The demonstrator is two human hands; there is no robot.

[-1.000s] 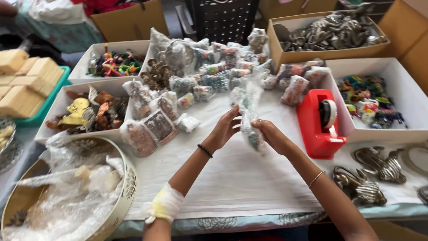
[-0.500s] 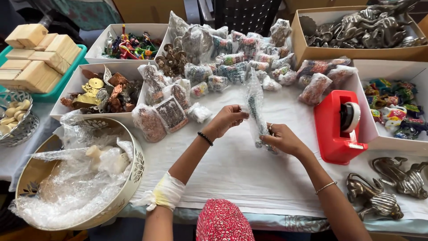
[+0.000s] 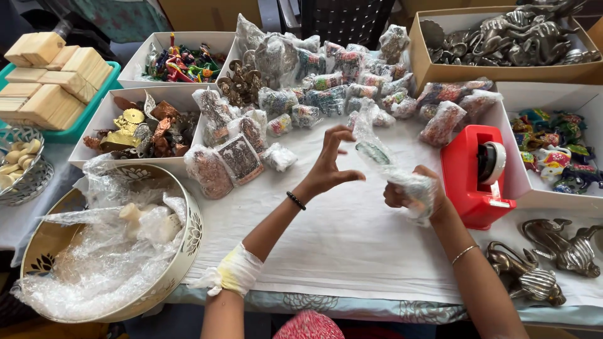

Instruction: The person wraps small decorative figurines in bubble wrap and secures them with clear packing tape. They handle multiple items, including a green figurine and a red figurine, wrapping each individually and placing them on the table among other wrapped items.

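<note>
Nearest the camera, a round cream metal basin (image 3: 188,242) sits at the left of the white cloth-covered table (image 3: 339,251), filled with crumpled clear bubble wrap (image 3: 94,263); at the near right lie silvery metal animal figurines (image 3: 553,260); above the cloth, the right hand (image 3: 411,194) is closed around a small object swaddled in clear bubble wrap (image 3: 418,188), the loose tail of the wrap rising up and to the left toward the other hand; what the bundle holds cannot be told; the left hand (image 3: 330,166) is released, fingers spread and curled, holding nothing, just beside that raised tail without clearly touching it; a red tape dispenser (image 3: 474,176) stands just right of the right hand; farther back, a heap of wrapped trinkets (image 3: 326,88) spreads across the table, flanked by white cardboard trays (image 3: 110,113) of painted and brass figures; at the far right, a brown box (image 3: 440,69) holds grey metal pieces; at the far left, pale wooden blocks (image 3: 47,81) fill a green tray.
</note>
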